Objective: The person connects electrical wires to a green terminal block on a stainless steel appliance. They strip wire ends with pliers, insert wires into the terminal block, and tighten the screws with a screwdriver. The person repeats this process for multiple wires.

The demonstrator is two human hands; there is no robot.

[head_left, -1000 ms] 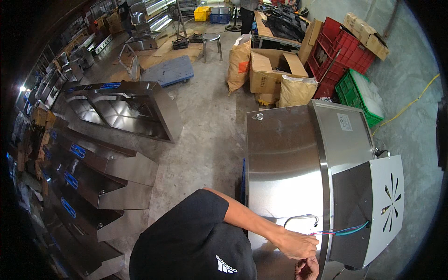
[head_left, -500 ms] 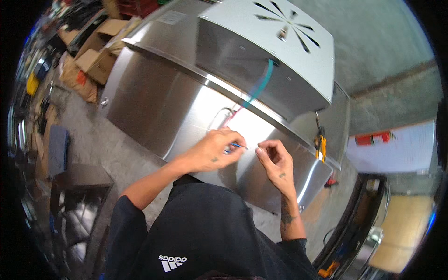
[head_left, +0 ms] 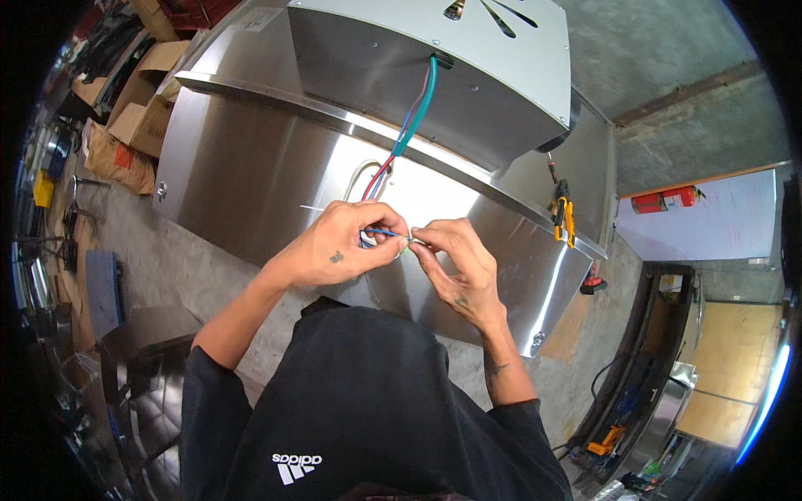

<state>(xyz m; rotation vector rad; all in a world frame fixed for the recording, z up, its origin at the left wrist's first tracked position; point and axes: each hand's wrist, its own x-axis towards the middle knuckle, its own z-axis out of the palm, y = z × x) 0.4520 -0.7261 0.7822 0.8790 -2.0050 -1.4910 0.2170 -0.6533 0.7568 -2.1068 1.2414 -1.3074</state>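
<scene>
The hood [head_left: 251, 171] spans the frame's middle, with the grey box [head_left: 368, 75] on it at upper centre. The left hand [head_left: 334, 250] and right hand [head_left: 464, 259] meet at centre. Pliers [head_left: 564, 219] rest right of centre. At centre, both hands' fingers pinch the blue wire [head_left: 380, 233], the right's at its end.

Shows white lettering [head_left: 296, 459] and barred emblem [head_left: 295, 474] on the black shirt [head_left: 359, 376]; bears pale label [head_left: 257, 20], unreadably small, on the steel casing [head_left: 242, 159].
</scene>
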